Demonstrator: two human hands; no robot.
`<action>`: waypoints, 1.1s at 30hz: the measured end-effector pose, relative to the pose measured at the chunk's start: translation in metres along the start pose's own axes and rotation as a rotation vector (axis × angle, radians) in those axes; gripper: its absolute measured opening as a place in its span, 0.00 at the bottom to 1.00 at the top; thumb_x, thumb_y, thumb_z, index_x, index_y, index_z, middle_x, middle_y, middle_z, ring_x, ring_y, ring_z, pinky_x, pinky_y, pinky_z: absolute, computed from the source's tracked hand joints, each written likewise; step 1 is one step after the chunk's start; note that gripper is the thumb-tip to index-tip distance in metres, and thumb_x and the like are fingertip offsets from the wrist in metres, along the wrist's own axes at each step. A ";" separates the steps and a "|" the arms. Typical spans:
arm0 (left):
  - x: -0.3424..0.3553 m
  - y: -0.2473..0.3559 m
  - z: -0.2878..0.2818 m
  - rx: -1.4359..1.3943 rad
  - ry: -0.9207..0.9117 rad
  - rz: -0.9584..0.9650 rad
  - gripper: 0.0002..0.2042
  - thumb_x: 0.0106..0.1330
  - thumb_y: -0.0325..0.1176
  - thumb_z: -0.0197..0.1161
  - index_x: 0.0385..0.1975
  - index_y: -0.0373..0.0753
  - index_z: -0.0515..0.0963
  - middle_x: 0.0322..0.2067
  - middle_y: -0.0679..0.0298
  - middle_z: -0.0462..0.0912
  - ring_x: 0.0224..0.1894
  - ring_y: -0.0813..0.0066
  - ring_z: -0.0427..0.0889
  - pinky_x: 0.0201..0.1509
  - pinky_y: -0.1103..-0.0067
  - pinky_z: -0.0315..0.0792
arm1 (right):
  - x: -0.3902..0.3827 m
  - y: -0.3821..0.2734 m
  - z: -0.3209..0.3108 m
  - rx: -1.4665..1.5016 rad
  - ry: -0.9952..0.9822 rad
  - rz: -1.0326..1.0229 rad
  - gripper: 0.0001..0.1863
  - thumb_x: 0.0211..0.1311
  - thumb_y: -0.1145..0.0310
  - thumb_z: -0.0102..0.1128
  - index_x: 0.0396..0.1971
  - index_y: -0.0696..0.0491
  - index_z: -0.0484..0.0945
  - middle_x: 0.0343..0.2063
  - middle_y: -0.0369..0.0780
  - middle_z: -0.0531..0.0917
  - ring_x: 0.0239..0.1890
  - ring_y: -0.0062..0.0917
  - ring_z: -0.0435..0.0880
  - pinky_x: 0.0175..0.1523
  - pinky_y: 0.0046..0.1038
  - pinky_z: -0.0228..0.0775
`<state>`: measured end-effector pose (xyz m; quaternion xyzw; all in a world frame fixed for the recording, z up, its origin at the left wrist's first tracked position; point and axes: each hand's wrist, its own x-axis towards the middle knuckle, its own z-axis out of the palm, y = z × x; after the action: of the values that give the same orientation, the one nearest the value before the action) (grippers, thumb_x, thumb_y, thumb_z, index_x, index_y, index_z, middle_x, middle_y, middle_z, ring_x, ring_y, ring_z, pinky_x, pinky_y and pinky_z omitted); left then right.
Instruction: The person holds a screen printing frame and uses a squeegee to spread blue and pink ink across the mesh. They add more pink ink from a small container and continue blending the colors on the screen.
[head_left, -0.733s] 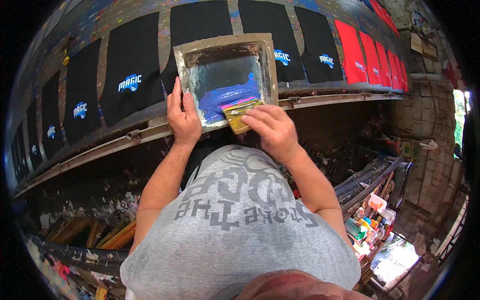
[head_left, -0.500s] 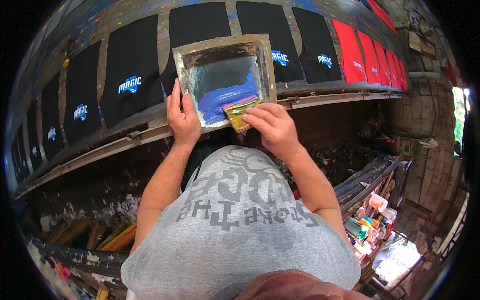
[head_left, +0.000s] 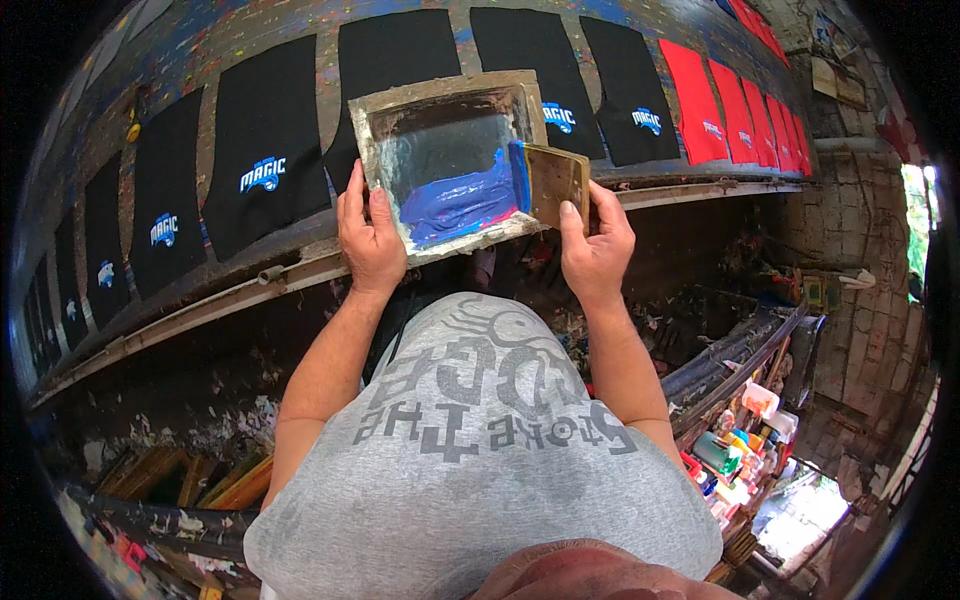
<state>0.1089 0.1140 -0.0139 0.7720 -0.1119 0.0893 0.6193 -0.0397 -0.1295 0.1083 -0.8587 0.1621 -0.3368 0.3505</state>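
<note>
A small screen-printing frame with worn wooden sides is tilted up over the near edge of the long table. My left hand grips its left side, thumb in front and fingers behind. Thick blue ink lies across the lower half of the mesh, with a little pink at its lower right. In my right hand is a wooden squeegee, pinched between thumb and fingers. Its ink-coated blue edge stands against the frame's right inner side. Behind the frame lies a black fabric panel, partly covered.
Black panels with blue-and-white prints line the ink-spattered table, with red printed panels farther right. A rail runs along the table's near edge. Containers crowd a shelf at lower right. Wooden frames stand at lower left.
The squeegee has moved from the frame's lower right corner up to its right side and turned upright. My right hand has shifted right with it. The left hand stays on the frame.
</note>
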 end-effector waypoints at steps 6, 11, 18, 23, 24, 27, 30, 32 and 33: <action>0.002 0.000 -0.001 -0.013 -0.014 -0.011 0.26 0.95 0.39 0.59 0.85 0.33 0.75 0.61 0.49 0.86 0.59 0.56 0.88 0.66 0.63 0.82 | 0.007 0.001 0.019 -0.172 -0.013 -0.108 0.17 0.71 0.77 0.75 0.58 0.60 0.88 0.47 0.50 0.89 0.50 0.48 0.91 0.58 0.45 0.85; 0.003 -0.002 0.000 -0.006 -0.023 -0.010 0.27 0.94 0.41 0.62 0.85 0.34 0.75 0.59 0.50 0.86 0.54 0.61 0.87 0.62 0.66 0.82 | 0.010 0.008 0.027 -0.248 0.006 -0.073 0.17 0.70 0.75 0.77 0.57 0.59 0.88 0.47 0.49 0.89 0.50 0.48 0.91 0.58 0.46 0.84; 0.002 -0.003 0.002 -0.040 -0.024 -0.010 0.32 0.89 0.45 0.72 0.85 0.34 0.75 0.57 0.53 0.85 0.49 0.66 0.84 0.56 0.69 0.81 | 0.006 0.013 0.020 -0.162 -0.039 0.050 0.24 0.74 0.65 0.82 0.64 0.59 0.88 0.52 0.48 0.90 0.55 0.45 0.92 0.63 0.44 0.84; 0.004 -0.001 -0.001 -0.021 -0.050 0.023 0.36 0.87 0.44 0.75 0.86 0.33 0.73 0.57 0.53 0.85 0.51 0.64 0.84 0.58 0.67 0.80 | 0.005 0.009 0.023 -0.164 -0.026 0.067 0.29 0.75 0.61 0.82 0.69 0.58 0.86 0.57 0.49 0.90 0.60 0.46 0.91 0.66 0.44 0.83; 0.004 -0.001 -0.003 -0.013 -0.063 0.016 0.36 0.86 0.43 0.75 0.86 0.32 0.72 0.57 0.52 0.85 0.52 0.63 0.84 0.58 0.67 0.80 | 0.005 0.008 0.024 -0.171 -0.023 0.064 0.29 0.74 0.61 0.82 0.70 0.58 0.86 0.57 0.49 0.90 0.60 0.46 0.91 0.67 0.45 0.83; 0.004 0.000 -0.005 -0.011 -0.084 0.011 0.36 0.86 0.42 0.75 0.87 0.32 0.71 0.58 0.51 0.84 0.54 0.63 0.84 0.60 0.66 0.80 | 0.006 0.007 0.026 -0.179 -0.019 0.068 0.30 0.75 0.61 0.82 0.70 0.58 0.86 0.58 0.50 0.90 0.61 0.47 0.91 0.67 0.45 0.83; 0.004 -0.002 -0.004 -0.046 -0.084 0.018 0.36 0.86 0.41 0.74 0.87 0.32 0.71 0.60 0.51 0.83 0.56 0.62 0.85 0.61 0.66 0.80 | 0.007 0.010 0.027 -0.174 -0.024 0.087 0.26 0.77 0.62 0.78 0.68 0.58 0.87 0.57 0.50 0.90 0.61 0.48 0.90 0.68 0.45 0.82; 0.005 -0.004 -0.004 -0.079 -0.087 0.007 0.36 0.86 0.40 0.74 0.87 0.32 0.71 0.61 0.50 0.83 0.57 0.62 0.85 0.60 0.66 0.81 | 0.006 0.013 0.028 -0.168 -0.038 0.089 0.21 0.80 0.64 0.73 0.65 0.59 0.88 0.55 0.50 0.90 0.60 0.48 0.90 0.68 0.46 0.82; 0.006 -0.004 -0.004 -0.098 -0.094 -0.007 0.36 0.86 0.39 0.74 0.87 0.32 0.71 0.61 0.50 0.82 0.56 0.62 0.86 0.59 0.67 0.82 | 0.006 0.014 0.028 -0.167 -0.025 0.093 0.19 0.82 0.64 0.71 0.63 0.60 0.88 0.54 0.50 0.90 0.59 0.47 0.90 0.67 0.44 0.82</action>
<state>0.1163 0.1181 -0.0155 0.7444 -0.1424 0.0453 0.6508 -0.0167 -0.1284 0.0860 -0.8807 0.2248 -0.2948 0.2950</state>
